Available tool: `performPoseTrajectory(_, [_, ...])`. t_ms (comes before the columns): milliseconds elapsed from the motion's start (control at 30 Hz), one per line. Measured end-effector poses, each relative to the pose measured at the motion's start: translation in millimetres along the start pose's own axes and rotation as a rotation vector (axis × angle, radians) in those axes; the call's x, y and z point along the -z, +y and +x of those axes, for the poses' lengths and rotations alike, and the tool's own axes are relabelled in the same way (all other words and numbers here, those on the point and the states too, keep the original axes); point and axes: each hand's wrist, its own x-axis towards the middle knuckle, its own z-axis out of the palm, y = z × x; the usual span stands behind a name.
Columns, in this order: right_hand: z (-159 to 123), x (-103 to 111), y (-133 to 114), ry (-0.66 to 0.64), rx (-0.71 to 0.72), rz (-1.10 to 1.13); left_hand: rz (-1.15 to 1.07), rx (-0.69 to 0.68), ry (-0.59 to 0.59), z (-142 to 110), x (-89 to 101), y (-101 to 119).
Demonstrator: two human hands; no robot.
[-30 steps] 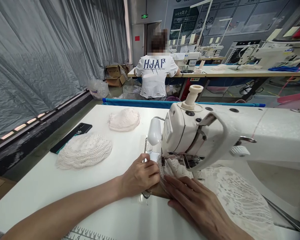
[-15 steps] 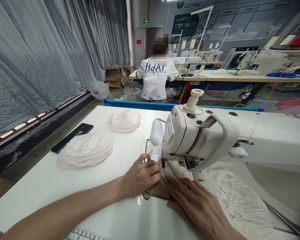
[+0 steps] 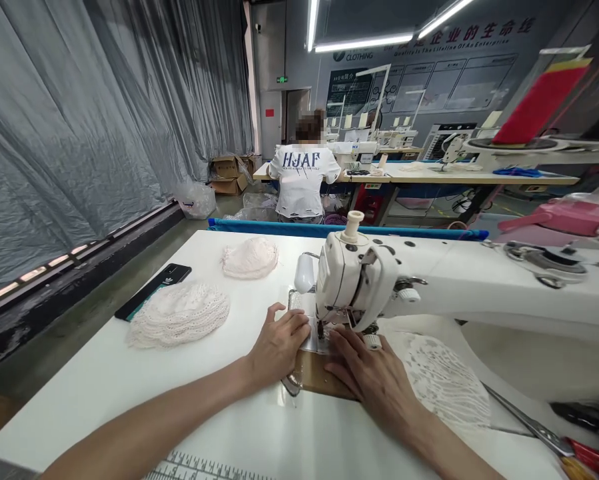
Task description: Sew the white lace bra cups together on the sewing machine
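My left hand [image 3: 280, 340] rests beside the needle of a white sewing machine [image 3: 352, 280], fingers spread over the metal plate and one finger raised. My right hand [image 3: 372, 370] lies on the other side of the needle, its fingers stretched under the machine head onto a bit of whitish lace. Most of that lace is hidden by the fingers and the machine. To the right of this hand, a larger white lace piece [image 3: 446, 380] lies under the machine arm. A brown panel [image 3: 324, 377] shows between my hands.
At left, a stack of lace cups [image 3: 179, 315] partly covers a dark phone [image 3: 152, 291]; another lace piece [image 3: 250, 258] lies behind. A ruler [image 3: 194, 465] is at the front edge, scissors [image 3: 526, 420] at right. Ahead, a person in a white shirt [image 3: 304, 180] sits at another table.
The view has tilted up and drawn back. My left hand has loosened from its curled grip at the lace and lifted a finger. My right hand has moved closer to the needle.
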Motion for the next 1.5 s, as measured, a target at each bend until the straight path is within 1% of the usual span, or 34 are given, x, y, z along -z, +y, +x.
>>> performPoseTrajectory(67, [1.3,4.3,-0.4,-0.016,-0.011,0.071,-0.031,0.021,-0.003,-1.5,4.9,2.9])
performPoseTrajectory(100, [0.4,10.0,-1.5,-0.028,-0.001,0.156,-0.059,0.035,-0.017,-3.0,9.4,6.1])
performPoseTrajectory(167, [-4.4,28.9,-5.5,-0.083,-0.002,0.415,-0.164,0.069,-0.085,-8.3,22.5,16.1])
performPoseTrajectory(200, [-8.1,41.3,-8.2,-0.127,-0.028,0.575,-0.248,0.102,-0.133,-11.9,30.5,22.8])
performPoseTrajectory(267, [-16.6,68.4,-13.0,-0.238,-0.153,0.884,-0.495,0.228,-0.228,-19.8,47.1,38.7])
performPoseTrajectory(333, [-25.8,92.2,-15.2,-0.351,-0.248,1.111,-0.848,0.432,-0.309,-27.1,62.3,56.1])
performPoseTrajectory(367, [-30.5,100.6,-14.8,-0.409,-0.252,1.172,-1.041,0.544,-0.331,-30.2,68.9,64.6])
performPoseTrajectory(400, [-35.5,105.9,-13.6,-0.464,-0.245,1.18,-1.223,0.645,-0.338,-33.1,74.8,72.7])
performPoseTrajectory(467, [-46.4,106.8,-8.8,-0.527,-0.237,1.078,-1.492,0.78,-0.304,-38.7,85.0,87.0])
performPoseTrajectory(500, [-52.3,103.1,-5.3,-0.535,-0.246,0.997,-1.562,0.805,-0.266,-41.8,89.5,93.2])
performPoseTrajectory(533, [-58.3,97.7,-1.0,-0.527,-0.266,0.918,-1.604,0.799,-0.23,-45.3,93.8,98.6])
performPoseTrajectory(600, [-69.8,85.2,9.2,-0.499,-0.31,0.791,-1.656,0.74,-0.19,-53.6,101.2,108.0])
performPoseTrajectory(633, [-75.0,79.8,14.0,-0.467,-0.333,0.716,-1.678,0.718,-0.196,-58.3,104.0,112.1])
performPoseTrajectory(700, [-83.9,74.5,18.6,-0.351,-0.36,0.51,-1.709,0.725,-0.257,-67.8,107.4,119.7])
performPoseTrajectory(767, [-90.2,79.0,10.7,-0.209,-0.358,0.34,-1.673,0.761,-0.331,-75.5,107.3,126.7])
performPoseTrajectory(800, [-92.1,85.0,1.3,-0.17,-0.341,0.324,-1.637,0.765,-0.366,-78.3,106.3,130.1])
performPoseTrajectory(833, [-92.9,92.7,-11.4,-0.167,-0.322,0.381,-1.599,0.757,-0.406,-80.4,105.0,133.2])
performPoseTrajectory(867, [-92.2,101.4,-26.2,-0.222,-0.279,0.528,-1.563,0.742,-0.453,-81.9,103.4,136.2])
performPoseTrajectory(933, [-87.2,117.0,-56.9,-0.406,-0.172,0.857,-1.48,0.706,-0.542,-84.5,100.7,141.3])
performPoseTrajectory(967, [-83.9,122.2,-70.4,-0.473,-0.129,0.988,-1.428,0.695,-0.571,-86.2,99.8,143.3])
performPoseTrajectory(1000, [-81.0,125.0,-81.5,-0.527,-0.144,1.084,-1.371,0.697,-0.585,-88.5,99.0,145.0])
performPoseTrajectory(1067, [-78.6,123.8,-95.9,-0.66,-0.199,1.252,-1.27,0.743,-0.582,-95.1,98.1,147.7])
performPoseTrajectory(1100, [-79.7,120.9,-99.8,-0.723,-0.237,1.33,-1.246,0.783,-0.582,-99.3,97.5,148.8])
performPoseTrajectory(1167, [-85.7,113.8,-103.3,-0.828,-0.299,1.475,-1.268,0.872,-0.592,-108.0,95.8,151.0])
performPoseTrajectory(1233, [-94.2,108.2,-104.3,-0.881,-0.324,1.557,-1.335,0.938,-0.585,-115.4,92.9,153.0])
performPoseTrajectory(1300, [-102.0,106.0,-105.1,-0.91,-0.309,1.583,-1.379,0.976,-0.57,-120.4,89.1,154.4])
performPoseTrajectory(1367, [-107.7,106.4,-106.3,-0.926,-0.297,1.597,-1.392,0.991,-0.562,-123.3,84.9,155.1])
performPoseTrajectory(1500, [-111.9,108.5,-111.2,-0.94,-0.356,1.622,-1.421,0.975,-0.591,-126.1,77.2,157.3])
